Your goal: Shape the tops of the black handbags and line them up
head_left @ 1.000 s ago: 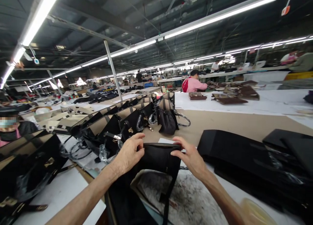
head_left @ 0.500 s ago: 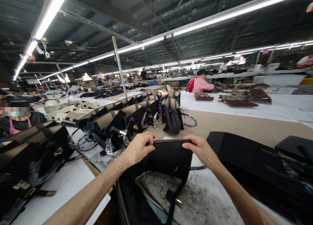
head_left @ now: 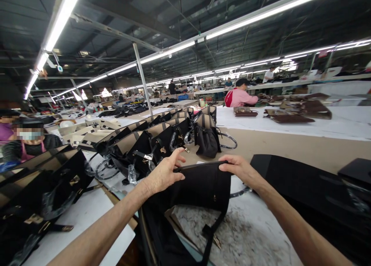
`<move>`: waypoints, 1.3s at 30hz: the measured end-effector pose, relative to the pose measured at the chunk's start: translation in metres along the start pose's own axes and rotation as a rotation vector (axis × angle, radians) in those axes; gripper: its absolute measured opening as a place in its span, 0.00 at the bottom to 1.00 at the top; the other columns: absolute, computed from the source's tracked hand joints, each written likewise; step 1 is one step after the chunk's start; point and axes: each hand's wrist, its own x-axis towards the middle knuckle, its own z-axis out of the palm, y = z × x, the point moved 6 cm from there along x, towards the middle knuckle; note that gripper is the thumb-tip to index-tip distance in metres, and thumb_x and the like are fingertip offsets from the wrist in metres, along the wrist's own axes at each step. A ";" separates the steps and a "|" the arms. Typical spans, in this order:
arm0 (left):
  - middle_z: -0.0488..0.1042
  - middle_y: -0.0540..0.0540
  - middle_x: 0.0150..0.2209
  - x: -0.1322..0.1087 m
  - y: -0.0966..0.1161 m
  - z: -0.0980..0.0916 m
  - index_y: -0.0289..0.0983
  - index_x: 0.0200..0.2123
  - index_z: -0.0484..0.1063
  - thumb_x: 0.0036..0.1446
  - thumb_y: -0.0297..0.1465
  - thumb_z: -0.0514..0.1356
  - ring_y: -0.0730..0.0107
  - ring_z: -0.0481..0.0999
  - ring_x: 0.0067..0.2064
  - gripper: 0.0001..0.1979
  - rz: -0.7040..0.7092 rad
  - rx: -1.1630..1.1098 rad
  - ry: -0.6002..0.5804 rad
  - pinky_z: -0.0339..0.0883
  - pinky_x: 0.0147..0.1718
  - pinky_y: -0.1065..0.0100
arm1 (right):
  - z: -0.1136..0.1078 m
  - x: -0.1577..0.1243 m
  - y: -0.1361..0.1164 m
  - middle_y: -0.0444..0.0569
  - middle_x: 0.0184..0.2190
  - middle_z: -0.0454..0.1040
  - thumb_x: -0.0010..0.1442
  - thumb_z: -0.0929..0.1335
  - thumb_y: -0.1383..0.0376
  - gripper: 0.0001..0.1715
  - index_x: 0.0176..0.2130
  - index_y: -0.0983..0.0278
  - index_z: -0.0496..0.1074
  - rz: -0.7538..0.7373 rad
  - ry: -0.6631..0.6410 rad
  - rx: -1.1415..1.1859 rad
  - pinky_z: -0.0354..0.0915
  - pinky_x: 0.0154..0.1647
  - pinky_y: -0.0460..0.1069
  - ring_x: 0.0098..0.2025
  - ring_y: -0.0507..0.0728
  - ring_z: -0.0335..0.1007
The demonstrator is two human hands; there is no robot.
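In front of me a black handbag (head_left: 203, 183) is held with its top edge raised, its lower part folded toward me. My right hand (head_left: 239, 167) pinches the right end of that edge between thumb and fingers. At the left end, my left hand (head_left: 166, 171) has its thumb and fingers apart around the edge, and I see no firm grip. A black strap (head_left: 216, 229) with a small gold metal end hangs below the bag over the worn, smudged tabletop (head_left: 246, 227).
Rows of black handbags (head_left: 158, 140) with plastic-wrapped handles stand ahead and left. One bag (head_left: 207, 136) sits just beyond my hands. Large black pieces (head_left: 292, 192) lie on the right. A masked co-worker (head_left: 30, 138) is at the left, and another in pink (head_left: 239, 96) works further back.
My left hand's fingers have lifted and spread from the bag's edge. My right hand keeps its pinch. The view has shifted slightly.
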 end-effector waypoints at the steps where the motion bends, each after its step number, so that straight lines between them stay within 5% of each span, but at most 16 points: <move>1: 0.68 0.47 0.43 0.001 -0.002 -0.001 0.41 0.56 0.48 0.42 0.22 0.58 0.71 0.69 0.39 0.36 -0.008 -0.003 -0.003 0.62 0.43 0.65 | -0.001 0.001 0.001 0.41 0.23 0.67 0.47 0.67 0.61 0.10 0.30 0.65 0.69 0.007 -0.005 0.024 0.56 0.29 0.45 0.28 0.51 0.61; 7: 0.71 0.50 0.35 0.007 -0.012 -0.004 0.40 0.54 0.53 0.42 0.22 0.57 0.71 0.69 0.36 0.33 -0.046 -0.050 -0.008 0.62 0.40 0.69 | -0.011 -0.003 0.007 0.40 0.21 0.64 0.48 0.66 0.61 0.09 0.29 0.64 0.69 0.059 0.044 0.052 0.55 0.24 0.44 0.23 0.49 0.59; 17: 0.71 0.49 0.34 0.007 -0.011 -0.004 0.35 0.47 0.59 0.43 0.22 0.56 0.73 0.69 0.35 0.25 -0.104 -0.208 0.018 0.61 0.37 0.70 | -0.009 -0.012 -0.004 0.41 0.22 0.65 0.51 0.63 0.59 0.10 0.28 0.62 0.68 -0.075 0.124 -0.160 0.56 0.28 0.46 0.26 0.52 0.60; 28: 0.71 0.51 0.30 0.007 -0.010 -0.004 0.36 0.50 0.56 0.41 0.19 0.52 0.74 0.69 0.31 0.29 -0.100 -0.175 0.028 0.61 0.32 0.72 | -0.009 -0.012 -0.009 0.42 0.24 0.67 0.52 0.62 0.61 0.10 0.28 0.63 0.69 -0.122 0.178 -0.222 0.58 0.31 0.46 0.29 0.53 0.62; 34: 0.71 0.52 0.29 0.008 -0.004 -0.003 0.38 0.51 0.53 0.40 0.18 0.50 0.75 0.69 0.29 0.31 -0.105 -0.197 -0.003 0.60 0.29 0.73 | -0.001 -0.021 -0.027 0.47 0.41 0.70 0.56 0.60 0.64 0.14 0.39 0.61 0.70 -0.229 0.365 -0.558 0.57 0.45 0.51 0.42 0.57 0.64; 39: 0.71 0.52 0.28 0.010 -0.007 -0.005 0.36 0.52 0.52 0.39 0.18 0.50 0.75 0.69 0.28 0.32 -0.175 -0.212 0.034 0.59 0.26 0.74 | 0.020 -0.027 -0.039 0.49 0.46 0.67 0.60 0.54 0.68 0.19 0.44 0.62 0.68 -0.322 0.307 -0.585 0.55 0.51 0.50 0.48 0.55 0.61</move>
